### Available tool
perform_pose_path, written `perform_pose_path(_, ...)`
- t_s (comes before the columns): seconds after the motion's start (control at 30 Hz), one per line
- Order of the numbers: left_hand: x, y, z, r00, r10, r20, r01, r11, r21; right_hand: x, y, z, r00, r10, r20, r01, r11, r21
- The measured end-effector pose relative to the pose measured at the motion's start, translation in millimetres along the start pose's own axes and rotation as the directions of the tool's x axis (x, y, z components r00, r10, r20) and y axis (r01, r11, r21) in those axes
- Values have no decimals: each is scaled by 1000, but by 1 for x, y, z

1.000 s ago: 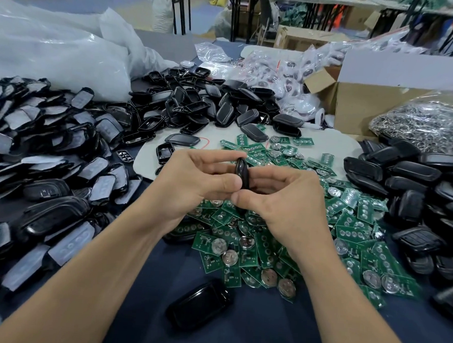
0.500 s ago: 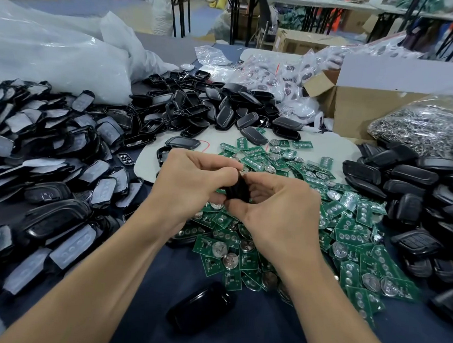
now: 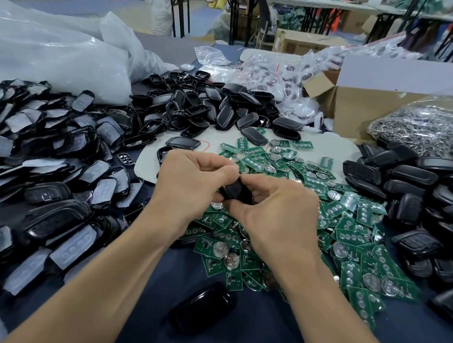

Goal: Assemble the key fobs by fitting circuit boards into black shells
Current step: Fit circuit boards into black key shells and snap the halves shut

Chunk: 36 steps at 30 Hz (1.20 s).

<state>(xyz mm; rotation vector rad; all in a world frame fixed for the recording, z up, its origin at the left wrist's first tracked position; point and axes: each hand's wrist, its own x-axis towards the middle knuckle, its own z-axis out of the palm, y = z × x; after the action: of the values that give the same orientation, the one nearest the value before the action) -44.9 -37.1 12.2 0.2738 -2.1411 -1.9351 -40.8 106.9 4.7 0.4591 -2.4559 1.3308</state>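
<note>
Two grips meet above the table (image 3: 250, 332): the left grip (image 3: 192, 185) and the right grip (image 3: 278, 217) both pinch one black shell (image 3: 236, 191) held between them. Green circuit boards (image 3: 349, 232) lie heaped beneath them and to their right.

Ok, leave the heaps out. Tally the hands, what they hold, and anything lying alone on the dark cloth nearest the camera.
Hands: 2, left hand and right hand
Held black shell, gripped between both: 1
Lone black shell on the cloth: 1
Total: 4
</note>
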Motion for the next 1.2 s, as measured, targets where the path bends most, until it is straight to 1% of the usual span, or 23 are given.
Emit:
perform_pose_path(0.07,1,3,-3,1000,-20,10,21,998,-52,1,5,-1,1000,5,-6,-5,999,47)
perform_pose_path(0.13,0,5,-5,1000,-13,26,16,992,-128,4,10,-2,998,66,0,-64,975,214)
perform_pose_path(0.2,0,6,-5,999,23,45,-14,983,-185,8,13,-4,986,162,27,-160,910,383)
perform_pose_path(0.23,0,5,-5,997,48,57,-36,980,-196,10,15,-5,976,208,55,-212,877,432)
perform_pose_path(0.3,0,4,-5,991,104,86,-85,977,-198,14,19,-7,962,248,116,-272,829,489)
perform_pose_path(0.33,0,4,-5,987,125,103,-103,975,-196,15,21,-7,961,250,120,-277,823,496)
perform_pose_path(0.4,1,3,-5,983,131,128,-105,976,-188,15,22,-9,970,234,72,-240,853,464)
perform_pose_path(0.47,1,2,-4,985,96,142,-78,989,-122,14,22,-9,982,189,20,-181,897,402)
perform_pose_path(0.57,0,-1,-4,976,46,214,-38,999,-38,12,23,-8,988,151,-10,-140,935,327)
perform_pose_path(0.67,0,0,-4,977,41,211,-30,998,-53,10,20,-6,988,154,-25,-139,943,302)
perform_pose_path(0.8,-1,-3,-2,982,89,168,-77,994,-77,10,21,-5,983,181,-17,-165,929,331)
perform_pose_path(0.9,-1,-5,0,977,150,153,-143,988,-53,12,22,-7,979,198,49,-203,912,357)
perform_pose_path(0.97,0,-6,0,974,183,136,-178,983,-49,13,22,-10,980,186,75,-201,916,347)
perform_pose_path(1.07,2,-7,0,966,229,121,-225,973,-47,17,23,-18,983,138,119,-174,905,388)
perform_pose_path(1.13,3,-7,-1,959,243,145,-234,969,-77,19,24,-22,986,122,113,-159,890,428)
perform_pose_path(1.2,4,-8,-1,957,229,178,-217,972,-85,19,25,-23,990,125,73,-144,882,448)
